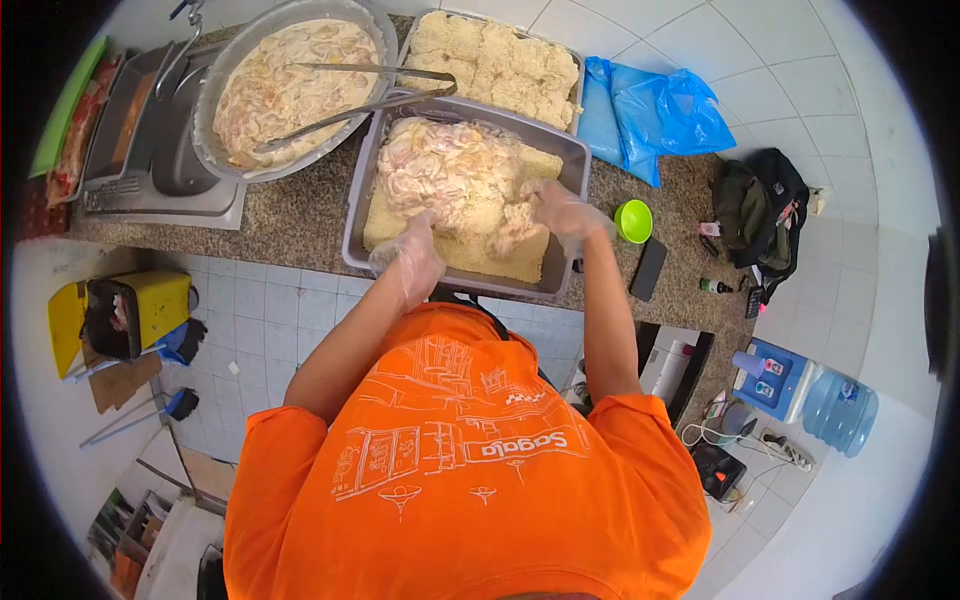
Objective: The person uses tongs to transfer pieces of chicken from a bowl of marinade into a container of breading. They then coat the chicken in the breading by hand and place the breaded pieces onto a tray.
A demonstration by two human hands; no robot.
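Observation:
A grey tub [352,215] holds pale breadcrumbs [515,265] with a heap of wet, batter-coated raw meat [430,165] on top. My left hand [418,250], in a clear plastic glove, is at the tub's near side by the lower edge of the heap. Its fingers are bunched; anything between them is hidden. My right hand [565,212], gloved likewise, reaches in over the right side. Its fingers are closed on a crumb-coated piece of meat [516,228] lying low over the crumbs.
Metal tongs [420,93] lie across a big bowl [203,125] of battered meat. Behind the tub stands a tray [578,90] of breaded pieces, beside blue plastic bags [660,115]. A green bowl [633,221] and a phone [649,268] sit right; a sink [185,140] is left.

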